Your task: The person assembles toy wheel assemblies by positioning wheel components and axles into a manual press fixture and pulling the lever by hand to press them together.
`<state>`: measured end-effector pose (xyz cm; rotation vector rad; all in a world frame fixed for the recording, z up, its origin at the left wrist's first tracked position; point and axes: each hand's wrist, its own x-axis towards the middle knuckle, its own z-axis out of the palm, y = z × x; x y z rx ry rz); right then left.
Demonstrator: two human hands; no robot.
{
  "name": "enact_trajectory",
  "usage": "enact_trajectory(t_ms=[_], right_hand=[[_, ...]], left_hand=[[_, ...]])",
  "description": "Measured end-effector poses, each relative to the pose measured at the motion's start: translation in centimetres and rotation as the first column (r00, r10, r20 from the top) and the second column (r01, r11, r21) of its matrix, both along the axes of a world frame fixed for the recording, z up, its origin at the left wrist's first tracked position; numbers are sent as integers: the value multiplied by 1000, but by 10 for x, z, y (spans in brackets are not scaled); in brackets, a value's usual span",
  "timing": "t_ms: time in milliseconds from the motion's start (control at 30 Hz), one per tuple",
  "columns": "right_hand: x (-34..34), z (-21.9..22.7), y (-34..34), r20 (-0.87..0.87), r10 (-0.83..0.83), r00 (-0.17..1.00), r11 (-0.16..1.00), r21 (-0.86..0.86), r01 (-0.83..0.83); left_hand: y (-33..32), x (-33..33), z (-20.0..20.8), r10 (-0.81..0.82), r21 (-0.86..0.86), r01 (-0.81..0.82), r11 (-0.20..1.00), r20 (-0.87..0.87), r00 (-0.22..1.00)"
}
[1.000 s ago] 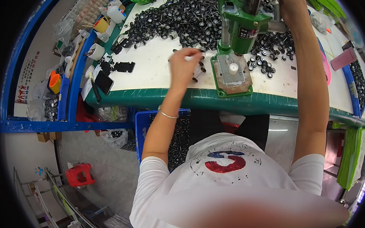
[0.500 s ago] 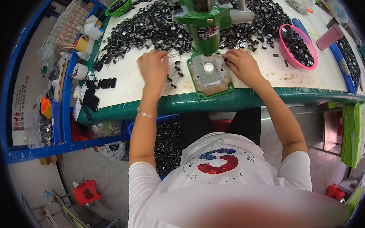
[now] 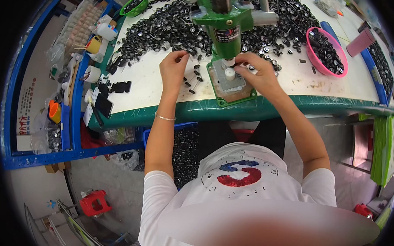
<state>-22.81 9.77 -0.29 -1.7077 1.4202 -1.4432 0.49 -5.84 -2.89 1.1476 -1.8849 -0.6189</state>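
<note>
Left of the green metal press, the left hand narrowed its fingers near small black wheel-and-metal-axle pieces; right hand curled beside the press's white cylindrical post. Grips unclear; fingertips needed clearance.

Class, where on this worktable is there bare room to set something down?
Two patches of white tabletop: one between the right hand, pink basin and green front edge; another between the flat black parts and left hand. Crowded: the wheel pile behind the green press, and loose wheeled axles between left hand and press.
</note>
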Motion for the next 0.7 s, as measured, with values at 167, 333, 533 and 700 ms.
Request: enact_trajectory(t_ms=[167,333,533,700], right_hand=[[12,-10,7,-29,1,1000,1000,-24,-1],[17,7,5,-237,-85,968,995,23,93],[10,14,-1,124,-144,982,983,135,127],[-44,45,-15,262,-178,948,983,83,162]], left_hand=[[34,-10,11,-39,304,216,928,-498,867],[68,-26,22,-111,372,334,866,-509,854],[84,-47,20,-290,238,459,856,-515,807],[94,-64,23,-249,204,464,862,-627,738]])
